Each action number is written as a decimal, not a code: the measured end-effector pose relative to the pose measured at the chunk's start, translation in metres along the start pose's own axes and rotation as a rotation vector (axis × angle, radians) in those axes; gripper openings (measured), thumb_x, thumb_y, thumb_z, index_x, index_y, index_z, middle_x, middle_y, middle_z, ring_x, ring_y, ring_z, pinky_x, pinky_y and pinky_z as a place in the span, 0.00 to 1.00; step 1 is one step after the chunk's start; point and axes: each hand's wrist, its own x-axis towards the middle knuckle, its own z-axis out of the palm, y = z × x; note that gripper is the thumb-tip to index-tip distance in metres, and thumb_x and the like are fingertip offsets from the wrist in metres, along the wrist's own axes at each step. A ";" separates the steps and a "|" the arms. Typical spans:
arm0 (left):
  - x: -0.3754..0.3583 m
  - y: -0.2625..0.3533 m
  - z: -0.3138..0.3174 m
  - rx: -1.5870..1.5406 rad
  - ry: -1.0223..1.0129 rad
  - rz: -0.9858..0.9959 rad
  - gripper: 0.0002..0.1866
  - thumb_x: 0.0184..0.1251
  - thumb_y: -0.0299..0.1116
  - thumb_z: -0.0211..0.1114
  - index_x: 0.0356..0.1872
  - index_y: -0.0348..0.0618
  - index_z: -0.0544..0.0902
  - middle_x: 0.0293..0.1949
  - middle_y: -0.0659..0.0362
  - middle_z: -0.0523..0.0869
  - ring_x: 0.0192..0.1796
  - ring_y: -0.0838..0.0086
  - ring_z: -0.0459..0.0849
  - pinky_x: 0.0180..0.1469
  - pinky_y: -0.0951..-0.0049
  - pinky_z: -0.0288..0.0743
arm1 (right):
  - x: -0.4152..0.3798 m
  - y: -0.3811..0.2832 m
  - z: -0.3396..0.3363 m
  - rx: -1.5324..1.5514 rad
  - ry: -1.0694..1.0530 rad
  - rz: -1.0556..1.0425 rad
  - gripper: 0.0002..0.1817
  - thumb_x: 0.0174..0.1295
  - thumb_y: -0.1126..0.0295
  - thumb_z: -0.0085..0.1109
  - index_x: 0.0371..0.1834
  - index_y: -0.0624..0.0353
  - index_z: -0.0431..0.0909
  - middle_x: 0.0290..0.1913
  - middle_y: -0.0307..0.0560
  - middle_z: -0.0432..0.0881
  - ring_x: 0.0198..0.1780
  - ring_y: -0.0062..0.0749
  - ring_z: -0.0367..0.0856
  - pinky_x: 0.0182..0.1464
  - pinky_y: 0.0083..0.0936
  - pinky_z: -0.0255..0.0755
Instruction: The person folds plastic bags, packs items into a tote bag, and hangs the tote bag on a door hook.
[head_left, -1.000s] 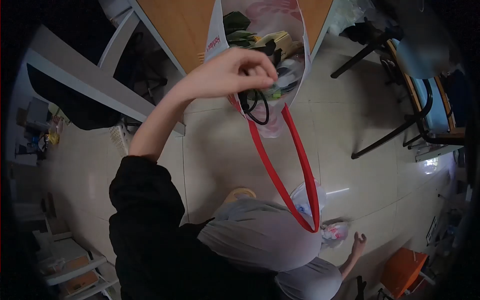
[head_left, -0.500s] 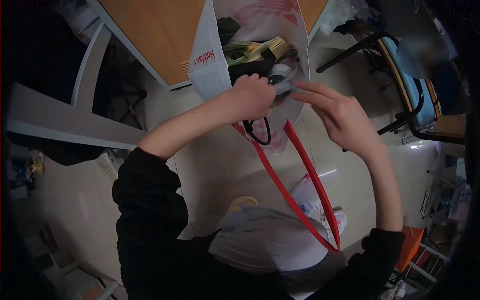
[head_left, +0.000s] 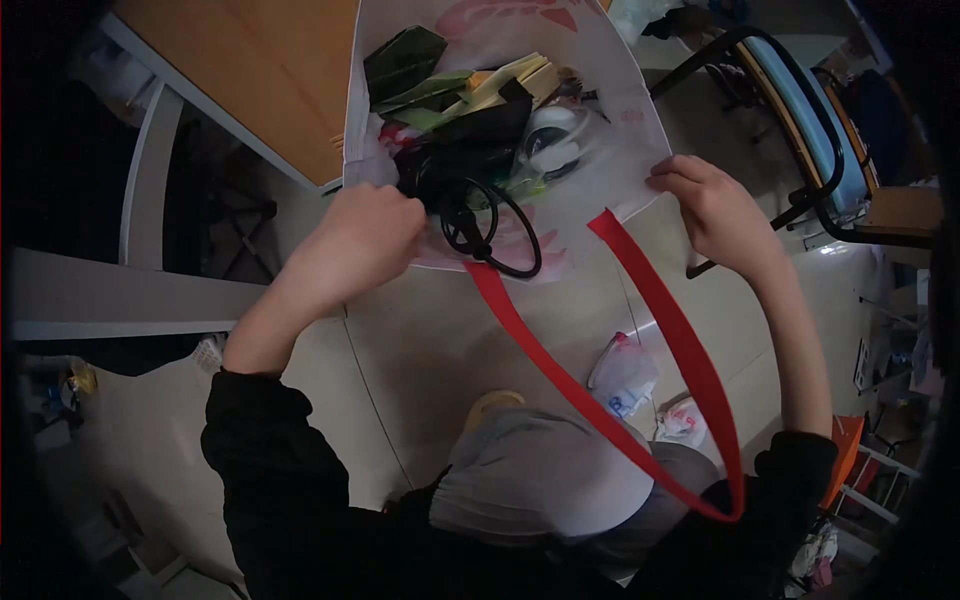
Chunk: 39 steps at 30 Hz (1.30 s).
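Over a pale tiled floor (head_left: 430, 330), beside the wooden table (head_left: 270, 80), we hold a white bag (head_left: 600, 130) open. Our left hand (head_left: 365, 235) grips its near left rim, seemingly pinching the black cable (head_left: 495, 225); our right hand (head_left: 710, 205) pinches the right rim.
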 end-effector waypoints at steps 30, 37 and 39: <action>0.148 0.028 -0.009 -0.015 0.295 0.185 0.07 0.43 0.29 0.63 0.26 0.40 0.81 0.26 0.47 0.81 0.33 0.54 0.81 0.35 0.59 0.75 | -0.001 0.014 0.041 0.116 0.401 -0.156 0.07 0.43 0.81 0.53 0.27 0.62 0.74 0.35 0.42 0.74 0.39 0.35 0.75 0.37 0.29 0.72; 0.136 0.041 -0.001 0.158 0.156 0.385 0.06 0.44 0.24 0.58 0.25 0.40 0.81 0.25 0.50 0.82 0.30 0.58 0.83 0.31 0.64 0.77 | -0.004 0.016 0.043 0.119 0.392 -0.127 0.08 0.43 0.82 0.53 0.28 0.62 0.74 0.37 0.42 0.75 0.41 0.34 0.76 0.39 0.29 0.73; 0.137 0.040 -0.002 0.194 0.141 0.437 0.05 0.43 0.25 0.59 0.24 0.39 0.81 0.24 0.51 0.82 0.30 0.59 0.83 0.30 0.64 0.77 | -0.005 0.017 0.044 0.117 0.405 -0.121 0.08 0.43 0.82 0.53 0.28 0.62 0.75 0.37 0.42 0.75 0.41 0.34 0.76 0.39 0.28 0.73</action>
